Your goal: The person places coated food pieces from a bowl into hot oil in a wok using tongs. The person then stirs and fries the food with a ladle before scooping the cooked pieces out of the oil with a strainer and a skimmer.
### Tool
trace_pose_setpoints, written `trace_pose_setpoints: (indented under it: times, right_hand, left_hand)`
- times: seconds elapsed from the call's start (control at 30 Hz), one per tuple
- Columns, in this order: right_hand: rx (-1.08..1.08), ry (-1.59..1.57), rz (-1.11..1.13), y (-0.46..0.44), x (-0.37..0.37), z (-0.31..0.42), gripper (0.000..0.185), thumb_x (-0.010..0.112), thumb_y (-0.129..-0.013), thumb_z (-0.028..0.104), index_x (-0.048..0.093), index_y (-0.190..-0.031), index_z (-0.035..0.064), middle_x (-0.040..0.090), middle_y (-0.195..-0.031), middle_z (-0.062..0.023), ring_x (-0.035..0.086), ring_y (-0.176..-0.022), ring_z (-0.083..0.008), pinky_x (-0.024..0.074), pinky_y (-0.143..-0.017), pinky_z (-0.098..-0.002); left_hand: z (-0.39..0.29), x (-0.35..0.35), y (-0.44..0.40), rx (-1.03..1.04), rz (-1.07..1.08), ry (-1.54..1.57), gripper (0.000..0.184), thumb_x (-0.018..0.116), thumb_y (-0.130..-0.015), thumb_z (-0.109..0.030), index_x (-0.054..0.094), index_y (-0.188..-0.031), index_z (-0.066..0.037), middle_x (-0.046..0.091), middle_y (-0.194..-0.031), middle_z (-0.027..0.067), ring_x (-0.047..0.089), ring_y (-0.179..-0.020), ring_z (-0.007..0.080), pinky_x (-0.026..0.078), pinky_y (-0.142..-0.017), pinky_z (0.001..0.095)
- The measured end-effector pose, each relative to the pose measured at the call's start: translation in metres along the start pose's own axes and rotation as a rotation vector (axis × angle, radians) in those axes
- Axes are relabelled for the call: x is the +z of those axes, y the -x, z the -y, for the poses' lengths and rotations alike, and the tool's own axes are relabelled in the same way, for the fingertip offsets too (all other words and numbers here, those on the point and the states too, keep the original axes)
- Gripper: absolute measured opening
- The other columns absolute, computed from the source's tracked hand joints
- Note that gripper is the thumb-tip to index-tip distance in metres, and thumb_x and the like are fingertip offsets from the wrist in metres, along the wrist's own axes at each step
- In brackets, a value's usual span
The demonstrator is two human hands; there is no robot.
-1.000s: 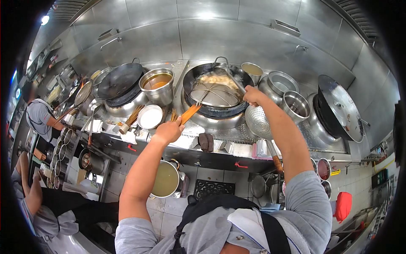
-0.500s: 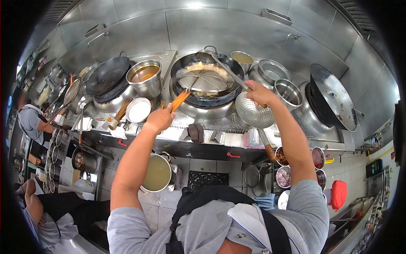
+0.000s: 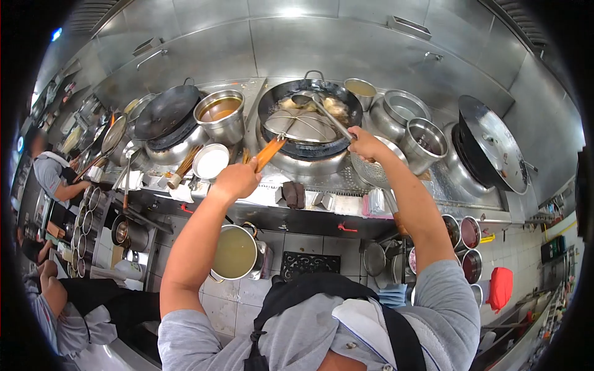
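My left hand [image 3: 239, 180] is closed round the orange wooden handle of a round strainer [image 3: 301, 126], which rests in the near part of a black wok [image 3: 267, 99]. Pale food pieces [image 3: 336, 107] lie in bubbling liquid at the wok's far side. My right hand [image 3: 366, 146] grips the long handle of a metal ladle [image 3: 305, 98], whose bowl is in the wok among the food, beyond the strainer. Beneath my right forearm a perforated skimmer [image 3: 371, 168] lies on the stove.
Left of the wok are a pot of brown liquid [image 3: 221, 110], a white bowl [image 3: 211, 161] and another wok [image 3: 167, 112]. Metal pots [image 3: 424, 146] and a tilted wok [image 3: 493, 143] stand right. A low pot [image 3: 234, 252] stands below. Co-workers [image 3: 57, 176] are at the left.
The ladle's bowl has come from the wok's far rim down into the food. My right hand has lowered slightly. The strainer's mesh now looks domed rather than flat.
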State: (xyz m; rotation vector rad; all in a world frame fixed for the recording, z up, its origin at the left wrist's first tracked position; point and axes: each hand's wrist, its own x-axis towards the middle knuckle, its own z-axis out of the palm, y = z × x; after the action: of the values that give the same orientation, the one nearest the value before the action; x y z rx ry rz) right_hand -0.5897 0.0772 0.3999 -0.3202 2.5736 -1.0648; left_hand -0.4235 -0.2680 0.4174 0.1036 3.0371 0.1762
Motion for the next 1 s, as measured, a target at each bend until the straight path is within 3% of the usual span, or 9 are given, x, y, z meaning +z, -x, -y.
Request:
trace_pose_setpoints:
  times: [0.1,0.2,0.3,0.5,0.63,0.77,0.87,0.9,1.0]
  right_hand:
    - [-0.038,0.079,-0.134,-0.005,0.011,-0.005,0.064,0.062,-0.085,0.007,0.037,-0.144,0.0153,0.057,-0.078,-0.0119,0.050,-0.048,-0.0180,0.0367,-0.042,-0.0355]
    - [0.035,0.167,-0.073,-0.030,0.016,-0.007,0.063,0.060,-0.085,0.007,0.037,-0.143,0.0154,0.058,-0.080,-0.0129,0.053,-0.050,-0.0198,0.0379,-0.043,-0.0367]
    - [0.047,0.073,-0.064,-0.035,0.005,0.016,0.059,0.047,-0.084,0.003,0.040,-0.141,0.0164,0.063,-0.075,-0.0204,0.059,-0.051,-0.0297,0.0424,-0.043,-0.0430]
    - [-0.082,0.283,-0.244,-0.035,0.029,0.012,0.053,0.052,-0.084,0.004,0.044,-0.135,0.0101,0.062,-0.075,-0.0179,0.056,-0.049,-0.0276,0.0424,-0.044,-0.0411]
    - [0.015,-0.131,0.002,-0.024,0.006,0.020,0.058,0.057,-0.083,0.002,0.041,-0.137,0.0100,0.061,-0.082,-0.0153,0.056,-0.051,-0.0234,0.0404,-0.043,-0.0410]
    - [-0.083,-0.056,-0.170,0.003,0.012,0.003,0.058,0.062,-0.086,0.008,0.038,-0.139,0.0113,0.051,-0.070,-0.0069,0.047,-0.045,-0.0161,0.0348,-0.038,-0.0336]
    - [0.040,0.007,-0.123,0.003,0.018,-0.012,0.058,0.062,-0.086,0.009,0.038,-0.139,0.0113,0.051,-0.070,-0.0068,0.048,-0.048,-0.0166,0.0349,-0.039,-0.0336]
    - [0.104,-0.158,-0.031,0.004,0.013,-0.016,0.060,0.064,-0.085,0.010,0.038,-0.140,0.0110,0.053,-0.073,-0.0079,0.051,-0.052,-0.0173,0.0355,-0.040,-0.0349]
    - [0.063,-0.191,-0.097,0.035,0.009,-0.023,0.061,0.057,-0.086,0.010,0.034,-0.143,0.0121,0.055,-0.068,-0.0107,0.048,-0.043,-0.0185,0.0322,-0.038,-0.0358]
  left_hand:
    - [-0.011,0.001,0.001,0.003,0.024,0.116,0.040,0.058,-0.092,-0.029,0.056,-0.123,-0.003,0.069,-0.099,0.0243,0.066,-0.096,0.0408,0.049,-0.086,0.0503]
    - [-0.028,0.003,0.004,0.073,0.067,0.210,0.042,0.060,-0.089,-0.029,0.057,-0.121,-0.002,0.070,-0.099,0.0226,0.066,-0.096,0.0399,0.050,-0.086,0.0485]
    - [-0.044,0.015,0.004,0.079,0.029,0.318,0.049,0.063,-0.086,-0.030,0.056,-0.125,-0.001,0.070,-0.107,0.0204,0.067,-0.101,0.0366,0.050,-0.090,0.0440]
    - [-0.067,0.009,0.008,0.076,0.058,0.357,0.061,0.065,-0.086,-0.034,0.050,-0.136,-0.002,0.069,-0.114,0.0216,0.066,-0.107,0.0363,0.049,-0.095,0.0421]
    - [-0.077,-0.003,0.016,0.091,0.090,0.418,0.072,0.066,-0.086,-0.041,0.044,-0.143,-0.003,0.065,-0.121,0.0240,0.062,-0.114,0.0375,0.047,-0.099,0.0413]
    - [-0.079,0.004,0.017,0.098,0.111,0.502,0.078,0.068,-0.087,-0.044,0.040,-0.147,-0.003,0.061,-0.128,0.0254,0.060,-0.119,0.0370,0.046,-0.102,0.0395]
    - [-0.082,0.013,0.016,0.130,0.074,0.568,0.078,0.069,-0.087,-0.045,0.041,-0.147,-0.004,0.062,-0.127,0.0255,0.060,-0.119,0.0362,0.045,-0.103,0.0386]
    - [-0.082,0.013,0.017,0.132,0.073,0.580,0.078,0.070,-0.087,-0.046,0.042,-0.147,-0.004,0.063,-0.126,0.0253,0.061,-0.118,0.0355,0.046,-0.101,0.0386]
    - [-0.081,0.010,0.023,0.130,0.062,0.632,0.080,0.070,-0.087,-0.050,0.043,-0.146,-0.004,0.065,-0.122,0.0245,0.063,-0.115,0.0333,0.048,-0.097,0.0385]
